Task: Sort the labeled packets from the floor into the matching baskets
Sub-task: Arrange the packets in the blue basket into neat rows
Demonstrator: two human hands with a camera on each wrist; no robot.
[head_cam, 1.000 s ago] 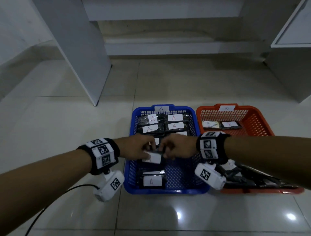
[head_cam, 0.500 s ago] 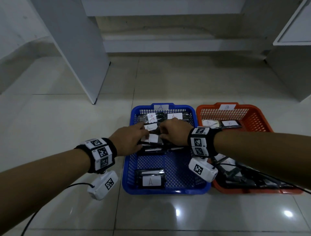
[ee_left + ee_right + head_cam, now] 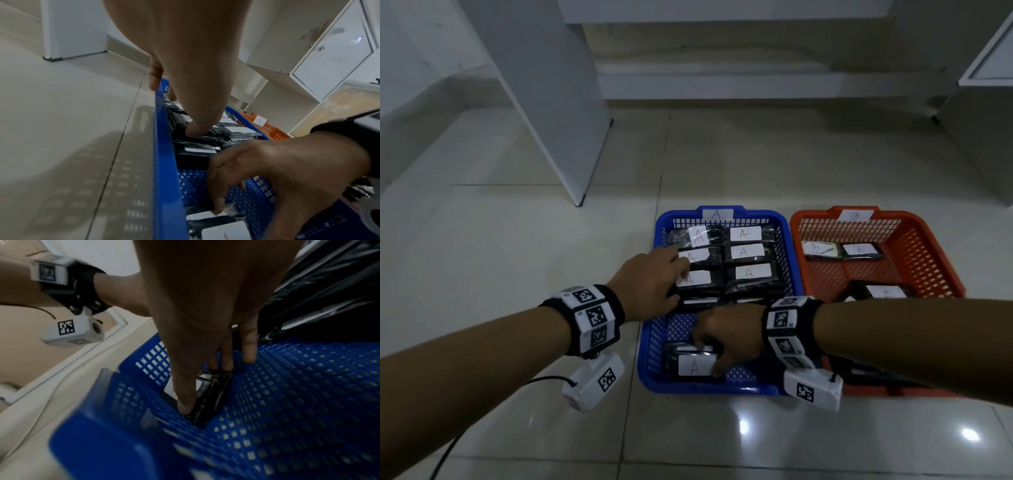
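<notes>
The near packet, black with a white "A" label, lies flat on the floor of the blue basket at about seven o'clock within it, apart from the rows of A packets packed across the far half. The right hand comes in from three o'clock and is on it: in the right wrist view the thumb presses the near edge and the fingers reach over the far side, so they look clamped around the packet, though I cannot tell whether it is lifted or only gripped. The left hand reaches in from eight o'clock, over the basket's left wall, its thumb and fingers pressed down on the left column of packets; whether they pinch one or merely steady it is not clear, though the fingers are bent downward, not spread. The step appears to be tidying: moving the stray packet up to join the rows. To do it well, hold it by its edges with the label facing up, slide or lift it toward twelve o'clock into the gap just in front of the last row, and let the left hand hold that row still so it does not shift. Both forearms are extended low and nearly level, wrists bent down into the basket. The orange basket, marked B, stands just beside at three o'clock with a few packets inside.
</notes>
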